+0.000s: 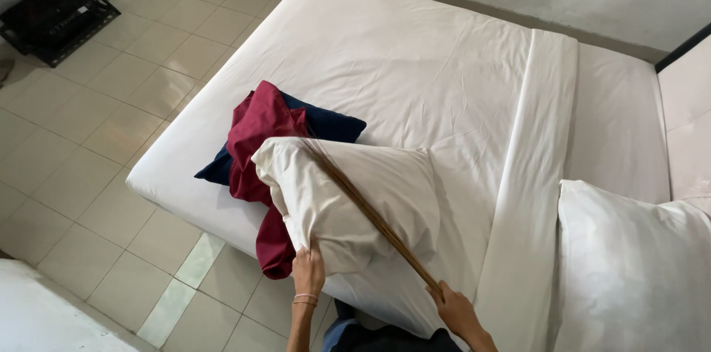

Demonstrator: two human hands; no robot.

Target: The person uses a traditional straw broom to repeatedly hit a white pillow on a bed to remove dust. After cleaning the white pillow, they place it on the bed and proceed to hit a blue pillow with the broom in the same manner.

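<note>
My left hand [308, 269] grips the near lower corner of a white pillow [348, 200] that lies on the bed [415, 63]. My right hand [453, 309] holds the handle end of a thin brown stick broom [366, 208], whose bristle end lies across the pillow toward its far left corner. Under and behind the pillow lie a crumpled dark red cloth [259, 133] and a navy blue pillow [329, 124]. The red cloth hangs over the bed's near edge.
A second white pillow [633, 270] sits at the right. A folded white sheet strip [533, 174] runs across the mattress. Beige tiled floor [96, 130] lies to the left, with a black metal rack [55, 15] at the far left corner. A wall stands behind the bed.
</note>
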